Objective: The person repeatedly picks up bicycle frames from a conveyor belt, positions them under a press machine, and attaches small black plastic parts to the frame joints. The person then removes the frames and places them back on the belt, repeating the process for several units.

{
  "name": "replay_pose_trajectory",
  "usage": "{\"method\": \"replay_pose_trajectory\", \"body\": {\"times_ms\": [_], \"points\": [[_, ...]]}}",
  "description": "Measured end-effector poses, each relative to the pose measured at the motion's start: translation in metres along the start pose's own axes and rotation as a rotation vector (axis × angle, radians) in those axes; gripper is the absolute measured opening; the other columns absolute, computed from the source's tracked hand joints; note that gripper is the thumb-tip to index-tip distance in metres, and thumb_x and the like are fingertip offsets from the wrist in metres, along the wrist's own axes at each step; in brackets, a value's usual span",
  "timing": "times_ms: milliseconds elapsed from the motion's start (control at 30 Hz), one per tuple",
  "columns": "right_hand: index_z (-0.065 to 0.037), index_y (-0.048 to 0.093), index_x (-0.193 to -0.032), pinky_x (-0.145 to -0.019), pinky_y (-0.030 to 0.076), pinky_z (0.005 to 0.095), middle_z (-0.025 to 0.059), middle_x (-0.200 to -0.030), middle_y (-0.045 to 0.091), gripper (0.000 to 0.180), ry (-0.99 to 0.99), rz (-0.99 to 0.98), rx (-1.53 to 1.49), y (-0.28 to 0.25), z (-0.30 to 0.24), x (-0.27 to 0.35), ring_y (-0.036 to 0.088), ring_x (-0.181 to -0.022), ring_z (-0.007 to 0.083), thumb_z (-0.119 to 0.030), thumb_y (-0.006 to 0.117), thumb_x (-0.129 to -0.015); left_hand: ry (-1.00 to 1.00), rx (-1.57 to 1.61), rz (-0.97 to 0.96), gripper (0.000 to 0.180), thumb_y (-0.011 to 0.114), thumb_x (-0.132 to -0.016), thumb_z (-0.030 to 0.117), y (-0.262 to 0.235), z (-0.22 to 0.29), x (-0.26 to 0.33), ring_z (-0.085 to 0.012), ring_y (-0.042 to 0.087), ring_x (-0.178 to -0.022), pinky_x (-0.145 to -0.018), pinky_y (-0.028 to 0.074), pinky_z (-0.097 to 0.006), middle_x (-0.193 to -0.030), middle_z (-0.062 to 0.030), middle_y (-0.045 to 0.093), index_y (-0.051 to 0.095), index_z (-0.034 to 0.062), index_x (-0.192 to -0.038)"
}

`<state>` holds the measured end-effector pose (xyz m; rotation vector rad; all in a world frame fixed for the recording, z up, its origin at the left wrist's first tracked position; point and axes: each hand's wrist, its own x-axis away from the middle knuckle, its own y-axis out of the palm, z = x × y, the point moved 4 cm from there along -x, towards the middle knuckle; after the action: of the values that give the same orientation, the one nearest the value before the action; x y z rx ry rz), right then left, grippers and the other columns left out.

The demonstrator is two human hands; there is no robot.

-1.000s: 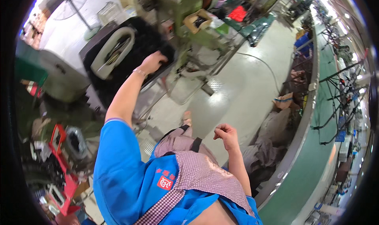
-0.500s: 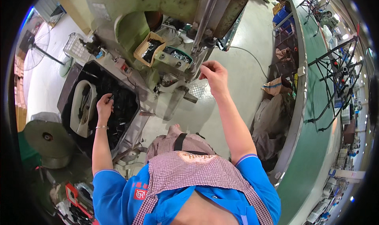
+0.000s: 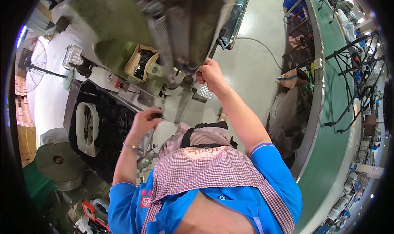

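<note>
My right hand (image 3: 211,76) is up at the working head of a large green press-like machine (image 3: 119,20). Its fingers are pinched together close to the tool; what they hold, if anything, is hidden. Lower and to the left, my left hand (image 3: 144,124) hangs between the machine and a black-lined bin (image 3: 78,96), its fingertips closed around something small and dark that I cannot make out. Many dark pieces (image 3: 119,125) lie in the bin, beside a white oblong container (image 3: 95,131). A small tan box (image 3: 130,67) of black parts rests on the machine.
A standing fan (image 3: 30,65) is at far left, above a large round reel (image 3: 57,160). To the right run a green conveyor belt (image 3: 328,110) with black tubular frames (image 3: 349,69) on it, and grey sacks (image 3: 289,115) along its side. A cable (image 3: 262,47) crosses the floor.
My left hand has come out of the bin and moved right toward the machine. My right hand stays near the working head, slightly further left in view. The whole view has shifted.
</note>
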<state>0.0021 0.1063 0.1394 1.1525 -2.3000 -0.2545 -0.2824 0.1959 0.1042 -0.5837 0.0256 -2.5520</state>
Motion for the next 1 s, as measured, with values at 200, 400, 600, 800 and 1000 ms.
{"method": "replay_pose_trajectory", "body": {"times_ms": [200, 400, 600, 800, 1000], "points": [[-0.006, 0.063, -0.086, -0.056, 0.047, 0.036, 0.008, -0.068, 0.061, 0.01, -0.414, 0.231, 0.878, -0.128, -0.038, -0.097, 0.06, -0.063, 0.0251, -0.015, 0.061, -0.081, 0.144, -0.271, 0.007, 0.015, 0.069, -0.08, 0.012, 0.083, -0.001, -0.031, -0.0139, 0.06, -0.068, -0.063, 0.047, -0.028, -0.074, -0.0071, 0.065, 0.07, 0.0, -0.089], [-0.013, 0.064, -0.111, -0.084, 0.051, 0.0415, 0.0139, -0.112, 0.053, 0.029, -0.572, 0.165, 1.529, -0.174, -0.083, -0.18, 0.058, -0.102, 0.0325, -0.01, 0.053, -0.084, -0.152, -0.054, 0.066, 0.011, 0.067, -0.082, 0.007, 0.15, 0.032, -0.092, -0.01, 0.058, -0.061, -0.055, 0.046, -0.024, -0.073, -0.0054, 0.062, 0.065, -0.0021, -0.088], [-0.013, 0.062, -0.104, -0.086, 0.051, 0.0378, 0.01, -0.114, 0.053, 0.025, -0.708, -0.257, 1.636, -0.206, -0.088, -0.226, 0.053, -0.107, 0.0297, -0.008, 0.06, -0.08, -0.034, -0.105, 0.151, 0.011, 0.066, -0.082, 0.005, 0.19, 0.086, -0.185, -0.0097, 0.06, -0.065, -0.056, 0.047, -0.024, -0.08, -0.005, 0.064, 0.062, -0.0005, -0.091], [-0.001, 0.056, -0.079, -0.079, 0.054, 0.0341, 0.0101, -0.118, 0.057, 0.021, -0.606, -0.349, 0.868, -0.251, -0.097, -0.254, 0.06, -0.103, 0.0281, 0.008, 0.07, -0.066, 0.493, -0.653, 0.273, 0.012, 0.067, -0.074, 0.006, 0.219, 0.143, -0.298, -0.0318, 0.05, -0.118, -0.097, 0.042, -0.041, -0.126, -0.0159, 0.054, 0.061, 0.0018, -0.083], [-0.001, 0.059, -0.089, -0.071, 0.059, 0.0342, 0.0121, -0.113, 0.06, 0.013, -0.176, -0.307, -0.154, -0.29, -0.131, -0.28, 0.066, -0.079, 0.0225, 0.005, 0.062, -0.078, 0.442, -1.158, 0.111, 0.012, 0.069, -0.068, 0.009, 0.257, 0.152, -0.362, -0.0338, 0.041, -0.13, -0.107, 0.031, -0.052, -0.141, -0.0149, 0.044, 0.067, 0.002, -0.078]]}}
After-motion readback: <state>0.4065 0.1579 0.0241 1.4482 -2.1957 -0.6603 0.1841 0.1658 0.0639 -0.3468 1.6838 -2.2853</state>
